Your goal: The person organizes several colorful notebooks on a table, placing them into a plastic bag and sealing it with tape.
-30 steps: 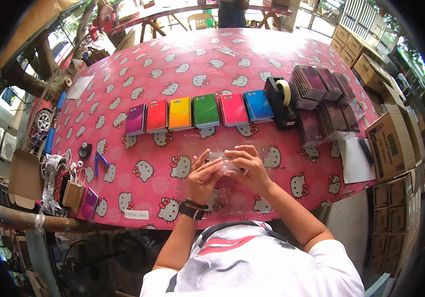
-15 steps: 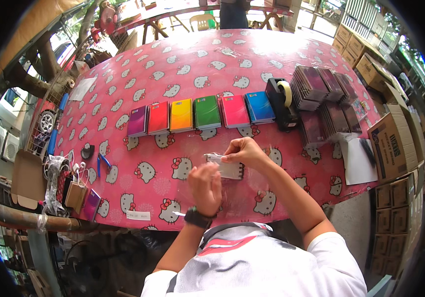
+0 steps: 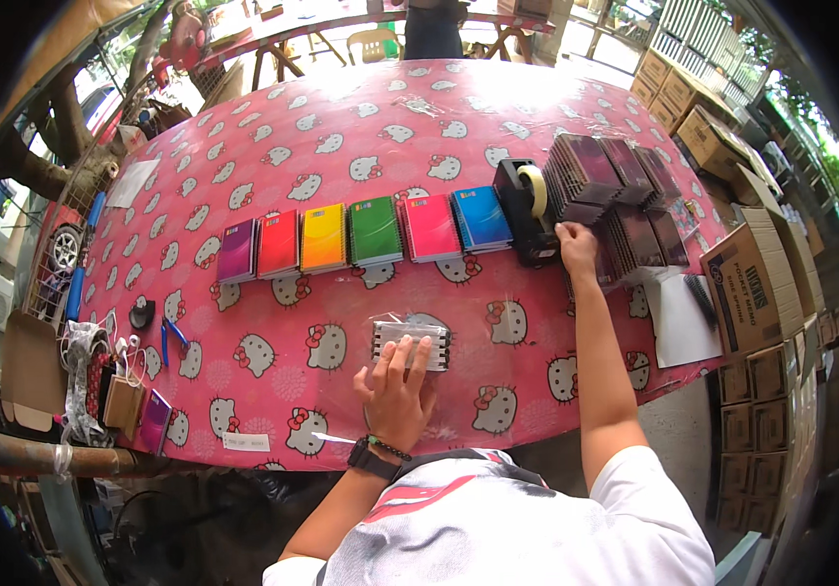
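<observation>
A small spiral-bound memo pad (image 3: 412, 332), pale side up and wrapped in clear plastic, lies on the table in front of me. My left hand (image 3: 399, 386) rests on it with fingers stretched out flat. At the black tape dispenser (image 3: 537, 245), my right hand (image 3: 579, 250) has its thumb and fingertips pinched together beside the lower end. Whatever is between those fingertips is too small to make out. The dispenser carries a roll of tape (image 3: 534, 186). Under and around the pad, clear plastic film (image 3: 478, 342) spreads over the tablecloth.
A row of coloured spiral notebooks (image 3: 376, 231) runs left of the dispenser. Stacks of wrapped notebooks (image 3: 586, 176) stand right of it, near a white sheet (image 3: 683, 322) and cardboard boxes (image 3: 756, 283). Blue-handled pliers (image 3: 173, 337) and a paper strip (image 3: 247, 442) lie at the left.
My right hand has left the pad and reached right to the tape dispenser. The left hand has lowered flat onto the pad. The whole view has shifted slightly.
</observation>
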Demonstrator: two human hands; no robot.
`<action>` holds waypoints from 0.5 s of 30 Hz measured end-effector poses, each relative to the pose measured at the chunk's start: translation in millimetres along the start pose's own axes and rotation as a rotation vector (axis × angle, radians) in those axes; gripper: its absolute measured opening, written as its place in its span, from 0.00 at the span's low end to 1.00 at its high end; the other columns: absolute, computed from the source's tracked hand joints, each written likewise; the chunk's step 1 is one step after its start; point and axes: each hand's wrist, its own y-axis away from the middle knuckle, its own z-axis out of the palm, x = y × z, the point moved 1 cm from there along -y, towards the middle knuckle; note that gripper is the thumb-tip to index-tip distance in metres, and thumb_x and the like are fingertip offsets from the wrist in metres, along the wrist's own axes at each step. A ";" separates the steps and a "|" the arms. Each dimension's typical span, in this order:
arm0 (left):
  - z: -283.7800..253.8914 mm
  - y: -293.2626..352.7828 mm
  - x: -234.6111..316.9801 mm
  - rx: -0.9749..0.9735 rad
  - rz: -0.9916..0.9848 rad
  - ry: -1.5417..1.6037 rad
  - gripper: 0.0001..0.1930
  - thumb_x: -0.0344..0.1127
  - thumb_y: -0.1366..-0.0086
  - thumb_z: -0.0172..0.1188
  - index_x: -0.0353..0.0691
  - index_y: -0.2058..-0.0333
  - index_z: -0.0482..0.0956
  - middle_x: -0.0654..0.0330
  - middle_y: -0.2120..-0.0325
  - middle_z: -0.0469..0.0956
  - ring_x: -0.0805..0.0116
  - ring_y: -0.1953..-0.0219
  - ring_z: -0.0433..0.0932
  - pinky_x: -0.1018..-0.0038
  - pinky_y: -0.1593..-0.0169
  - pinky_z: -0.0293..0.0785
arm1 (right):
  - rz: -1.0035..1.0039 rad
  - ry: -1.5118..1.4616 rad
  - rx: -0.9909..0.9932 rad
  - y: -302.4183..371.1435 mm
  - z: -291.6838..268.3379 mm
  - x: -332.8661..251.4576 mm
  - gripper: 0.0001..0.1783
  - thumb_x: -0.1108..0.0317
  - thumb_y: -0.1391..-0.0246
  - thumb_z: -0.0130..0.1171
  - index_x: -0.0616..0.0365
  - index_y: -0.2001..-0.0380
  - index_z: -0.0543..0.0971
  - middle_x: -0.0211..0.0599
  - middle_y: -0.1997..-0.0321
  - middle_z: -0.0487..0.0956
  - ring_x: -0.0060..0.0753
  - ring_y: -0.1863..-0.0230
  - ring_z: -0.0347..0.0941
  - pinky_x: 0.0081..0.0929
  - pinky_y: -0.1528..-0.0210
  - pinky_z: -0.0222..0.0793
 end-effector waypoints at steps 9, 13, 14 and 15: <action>-0.2 0.8 -7.0 0.008 -0.011 -0.049 0.38 0.38 0.55 0.62 0.54 0.41 0.63 0.61 0.38 0.58 0.62 0.39 0.55 0.57 0.46 0.47 | -0.219 -0.107 0.011 15.5 -10.2 -29.8 0.13 0.61 0.50 0.63 0.62 0.74 0.80 0.30 0.78 0.77 0.19 0.80 0.68 0.20 0.75 0.63; 0.6 0.9 -4.6 0.013 0.001 -0.070 0.36 0.38 0.54 0.61 0.53 0.42 0.65 0.62 0.39 0.59 0.63 0.39 0.56 0.58 0.46 0.47 | 0.456 -0.481 -0.252 51.6 -21.5 3.2 0.11 0.61 0.48 0.61 0.58 0.73 0.78 0.26 0.81 0.73 0.09 0.89 0.53 0.12 0.90 0.46; 0.3 0.6 -4.1 0.018 -0.002 -0.058 0.36 0.37 0.54 0.61 0.53 0.42 0.65 0.62 0.39 0.59 0.63 0.39 0.56 0.58 0.46 0.47 | 0.498 -0.490 -0.268 52.4 -19.0 6.5 0.12 0.61 0.48 0.62 0.59 0.73 0.78 0.26 0.81 0.73 0.09 0.89 0.53 0.13 0.90 0.46; -0.2 0.5 -3.9 0.024 -0.006 -0.046 0.36 0.37 0.54 0.60 0.53 0.42 0.65 0.62 0.39 0.59 0.63 0.39 0.56 0.58 0.46 0.47 | 0.540 -0.500 -0.286 51.4 -15.1 8.8 0.12 0.60 0.49 0.63 0.59 0.73 0.78 0.26 0.81 0.72 0.09 0.89 0.52 0.14 0.90 0.45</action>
